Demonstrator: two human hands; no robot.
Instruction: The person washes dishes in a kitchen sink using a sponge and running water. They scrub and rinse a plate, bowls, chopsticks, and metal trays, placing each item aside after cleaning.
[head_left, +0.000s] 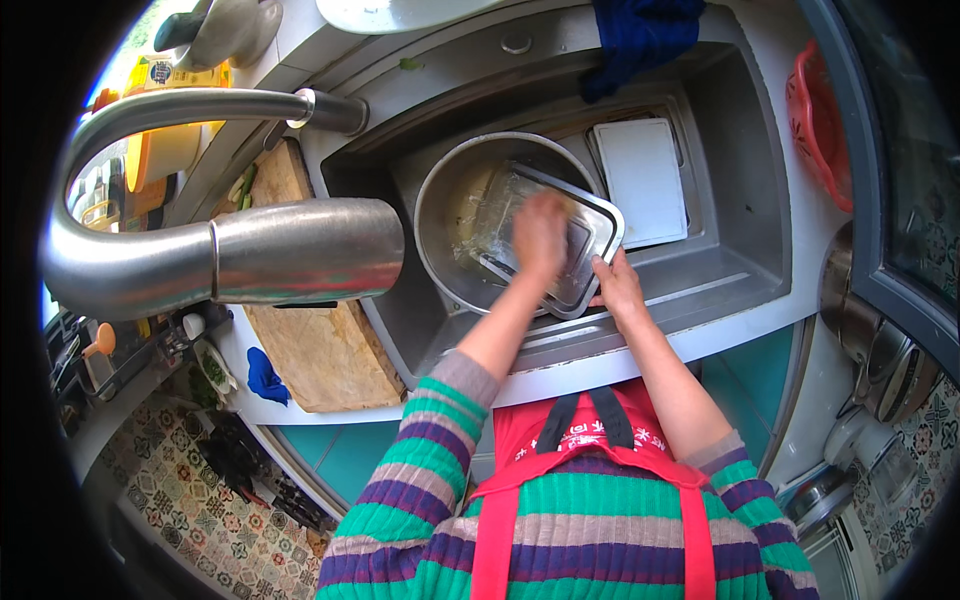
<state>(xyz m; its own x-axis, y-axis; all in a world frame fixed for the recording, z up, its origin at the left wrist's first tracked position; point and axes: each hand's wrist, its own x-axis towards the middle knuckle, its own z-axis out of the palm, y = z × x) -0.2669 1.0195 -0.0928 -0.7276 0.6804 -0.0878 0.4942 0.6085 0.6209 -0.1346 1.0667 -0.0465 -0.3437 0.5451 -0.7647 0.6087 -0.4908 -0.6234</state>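
A round metal basin (430, 217) stands in the steel sink (750, 247). Over its right side a rectangular shallow metal container (611, 217) lies tilted. My right hand (619, 289) grips the container's lower right edge, thumb on the rim. My left hand (540, 232) is over the container's inside, fingers bent down towards it; the hand is blurred, and whether it holds something is hidden. Cloudy liquid or residue shows in the basin left of this hand. A white rectangular lid or tray (643, 180) lies in the sink, right of the basin.
A large metal faucet (307, 247) arches in from the left, near the basin. Left of the sink lie a wooden cutting board (322, 360) and a blue cloth (266, 375). Another blue cloth (649, 37) hangs over the far rim. A red plastic basket (814, 127) stands at the right.
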